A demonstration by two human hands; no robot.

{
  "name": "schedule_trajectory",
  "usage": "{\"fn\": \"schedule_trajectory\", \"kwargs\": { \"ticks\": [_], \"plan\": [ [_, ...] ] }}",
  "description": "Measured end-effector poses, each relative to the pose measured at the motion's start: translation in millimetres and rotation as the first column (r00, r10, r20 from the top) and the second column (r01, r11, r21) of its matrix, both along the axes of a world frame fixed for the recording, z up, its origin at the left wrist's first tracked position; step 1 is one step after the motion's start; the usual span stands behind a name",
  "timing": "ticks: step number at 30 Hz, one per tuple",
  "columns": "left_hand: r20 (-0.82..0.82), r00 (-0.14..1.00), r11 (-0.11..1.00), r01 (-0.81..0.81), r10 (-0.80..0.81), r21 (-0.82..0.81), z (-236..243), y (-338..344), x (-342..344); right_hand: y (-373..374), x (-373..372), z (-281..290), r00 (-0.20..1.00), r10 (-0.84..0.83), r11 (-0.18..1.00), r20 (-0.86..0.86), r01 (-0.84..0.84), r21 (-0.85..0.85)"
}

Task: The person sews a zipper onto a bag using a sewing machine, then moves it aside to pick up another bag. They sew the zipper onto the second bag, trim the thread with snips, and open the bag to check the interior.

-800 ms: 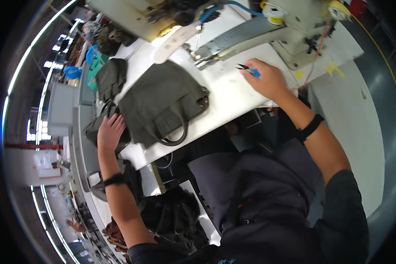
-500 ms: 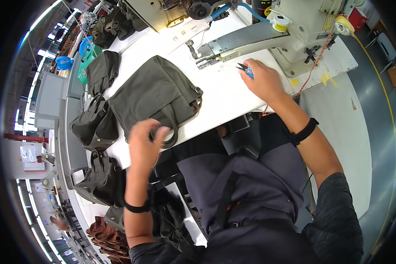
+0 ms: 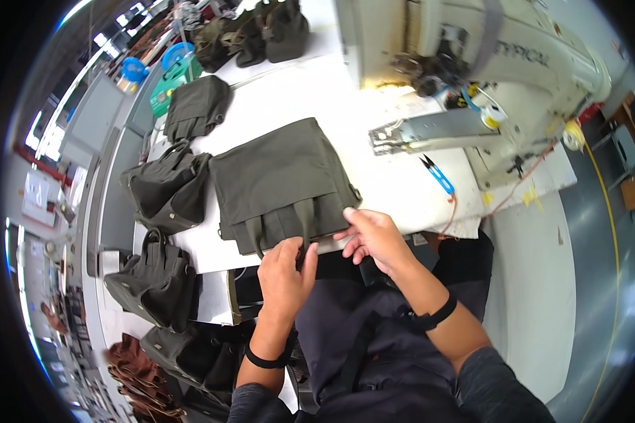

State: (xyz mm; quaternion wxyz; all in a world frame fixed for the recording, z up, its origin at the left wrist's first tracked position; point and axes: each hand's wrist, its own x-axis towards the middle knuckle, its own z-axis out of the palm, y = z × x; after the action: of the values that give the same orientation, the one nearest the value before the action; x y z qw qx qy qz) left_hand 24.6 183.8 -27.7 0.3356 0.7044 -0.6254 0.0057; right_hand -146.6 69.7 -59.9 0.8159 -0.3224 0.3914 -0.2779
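A dark olive fabric bag lies flat on the white table, its two strap handles toward me. My left hand is closed at the bag's near edge, beside the right strap handle; the fingertips are partly hidden. At the near right corner, my right hand grips the edge loosely, thumb on top and fingers lower down. Thread snips with blue handles and dark blades lie on the table to the right, joined to an orange cord.
A sewing machine with a long arm stands at the back right. More olive bags line the table's left side, and dark bags stand at the back. Brown bags are piled at lower left. A white table edge runs before me.
My right hand has put down the snips and moved left to the bag's corner. My left hand has come to the bag's near edge. The head view has shifted.
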Motion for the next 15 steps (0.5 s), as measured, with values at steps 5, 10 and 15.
{"fn": "schedule_trajectory", "kwargs": {
  "ticks": [5, 10, 15],
  "plan": [
    [0.097, 0.993, 0.977, -0.046, 0.067, -0.207, 7.6, 11.2, -2.7, 15.8, 13.4, -4.5, 0.956, -0.252, 0.966, 0.150, 0.242, 0.087],
    [-0.355, 0.922, 0.987, 0.130, -0.155, -0.094, -10.1, 55.1, -30.7, 17.3, 12.9, 8.8, 0.931, -0.272, 0.914, 0.242, 0.172, 0.367],
    [-0.986, 0.166, 0.989, 0.147, -0.002, 0.023, -58.4, 41.4, -47.2, 12.9, 26.4, -4.6, 0.885, -0.317, 0.880, 0.341, 0.140, 0.454]
  ]
}}
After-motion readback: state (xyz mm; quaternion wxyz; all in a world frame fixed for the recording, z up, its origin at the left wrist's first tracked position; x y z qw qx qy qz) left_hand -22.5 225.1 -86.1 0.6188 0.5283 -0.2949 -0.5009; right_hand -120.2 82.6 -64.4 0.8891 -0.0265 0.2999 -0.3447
